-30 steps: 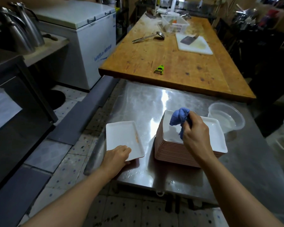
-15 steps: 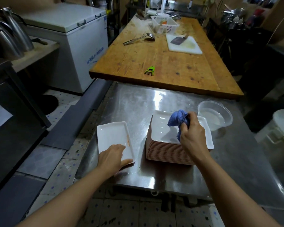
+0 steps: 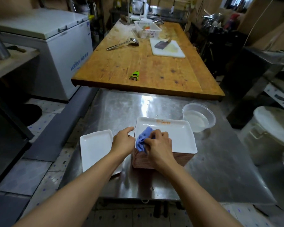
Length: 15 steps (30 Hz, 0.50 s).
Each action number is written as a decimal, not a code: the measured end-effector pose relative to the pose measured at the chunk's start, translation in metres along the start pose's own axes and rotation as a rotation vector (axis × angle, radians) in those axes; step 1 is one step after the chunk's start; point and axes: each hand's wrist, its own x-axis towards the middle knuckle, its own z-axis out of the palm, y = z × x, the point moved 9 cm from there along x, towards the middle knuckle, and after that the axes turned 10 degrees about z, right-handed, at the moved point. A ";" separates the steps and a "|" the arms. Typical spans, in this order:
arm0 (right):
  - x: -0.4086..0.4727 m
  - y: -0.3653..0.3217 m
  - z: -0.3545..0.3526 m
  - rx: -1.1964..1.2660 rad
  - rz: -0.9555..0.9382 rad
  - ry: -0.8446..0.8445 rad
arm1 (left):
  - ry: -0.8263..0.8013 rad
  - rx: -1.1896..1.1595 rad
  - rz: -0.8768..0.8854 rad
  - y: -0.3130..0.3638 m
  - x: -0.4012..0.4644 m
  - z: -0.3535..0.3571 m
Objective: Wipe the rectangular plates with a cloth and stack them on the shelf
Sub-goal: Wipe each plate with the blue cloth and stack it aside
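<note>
**Cloth on top plate of stack; left hand at stack's left edge**

Right hand (image 3: pixel 157 144): fingers curled round a bunched blue cloth (image 3: pixel 143 140), pressing it onto the near-left corner of the top plate (image 3: pixel 174 136). Back of the hand faces the camera; the fingertips are hidden under the cloth.

Left hand (image 3: pixel 122 142): holds nothing. Forefinger extended toward the top plate's left rim, other fingers loosely bent. Whether the fingertip touches the rim cannot be told. The hand lies over the gap between the stack and the single plate.

Stack of rectangular plates (image 3: pixel 162 161): white tops, pinkish-brown edges, many high, standing on the steel table (image 3: pixel 220 161). The top plate's long axis runs left to right across the view, slightly skewed; an orange mark sits on its far rim.

Single white rectangular plate (image 3: pixel 95 148): flat on the table, just left of the stack, long axis running away from the person, near end partly covered by the left forearm.

Surface and room: a clear plastic bowl (image 3: pixel 198 117) holding cloudy water stands just beyond the stack's right far corner. A wooden worktable (image 3: pixel 154 69) butts against the steel table's far side and carries a green peeler (image 3: pixel 134 75), a ladle (image 3: pixel 122 44), a white cutting board (image 3: pixel 168 48) with a cleaver, and a white basket (image 3: pixel 147 30). A white chest freezer (image 3: pixel 56 46) stands to the left, and a white lidded bucket (image 3: pixel 272 128) to the right. The floor is tiled.
</note>
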 end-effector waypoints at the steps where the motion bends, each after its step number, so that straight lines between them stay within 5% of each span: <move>1: 0.006 0.002 0.000 -0.035 -0.022 0.058 | -0.001 -0.001 0.005 0.001 0.003 0.001; 15: 0.057 0.008 0.014 -0.095 -0.023 -0.011 | -0.061 0.348 0.029 0.023 0.010 0.000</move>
